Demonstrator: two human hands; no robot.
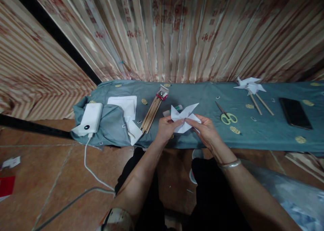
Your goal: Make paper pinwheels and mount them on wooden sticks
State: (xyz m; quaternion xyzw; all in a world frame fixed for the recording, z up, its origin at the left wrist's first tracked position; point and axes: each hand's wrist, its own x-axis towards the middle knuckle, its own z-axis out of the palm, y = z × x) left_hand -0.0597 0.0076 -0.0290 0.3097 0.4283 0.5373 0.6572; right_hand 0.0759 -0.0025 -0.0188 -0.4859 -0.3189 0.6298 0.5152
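My left hand [167, 127] and my right hand [205, 129] both pinch a folded white paper pinwheel [184, 117] held just above the front edge of a low bench covered with a teal cloth [265, 130]. The left fingers grip its left side, the right fingers its lower right flap. A glue stick [177, 108] lies right behind the paper. A bundle of wooden sticks [152, 113] lies to the left, beside a small red-and-white box [162, 93].
Yellow-handled scissors [226, 115] lie right of my hands. Finished white pinwheels on sticks [250, 86] and a black phone [295, 113] sit further right. White paper sheets [126, 106] and a white power bank [89, 118] with cable sit left. Curtains hang behind; tiled floor below.
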